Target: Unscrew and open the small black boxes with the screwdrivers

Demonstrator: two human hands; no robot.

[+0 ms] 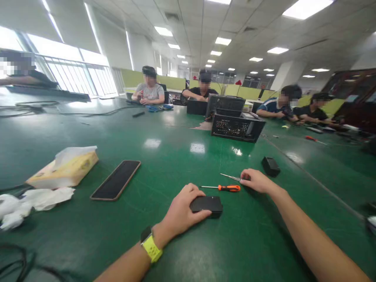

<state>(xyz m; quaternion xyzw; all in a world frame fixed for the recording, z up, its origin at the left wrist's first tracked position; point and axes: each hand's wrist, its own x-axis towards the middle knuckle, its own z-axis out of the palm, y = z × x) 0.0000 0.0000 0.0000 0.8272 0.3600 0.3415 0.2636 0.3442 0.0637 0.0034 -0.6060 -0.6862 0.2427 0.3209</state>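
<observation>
My left hand [186,209] is wrapped round a black rectangular box [207,204] that lies on the green table [164,243], fingers on its far side and thumb along its near side. My right hand [258,181] has its fingers closed on the red and black handle of a screwdriver [230,177], whose thin metal shaft points left just above the tabletop. Between the hands lies an orange and black screwdriver [229,188], its shaft also to the left. A smaller black block [270,166] sits beyond my right hand.
To the left are a phone [116,181], a yellow tissue pack [66,168], crumpled tissues [35,201] and black cables [17,260]. An opened black computer case [237,125] stands farther back. Several people sit round the table. Another red-handled screwdriver [311,138] lies at the far right.
</observation>
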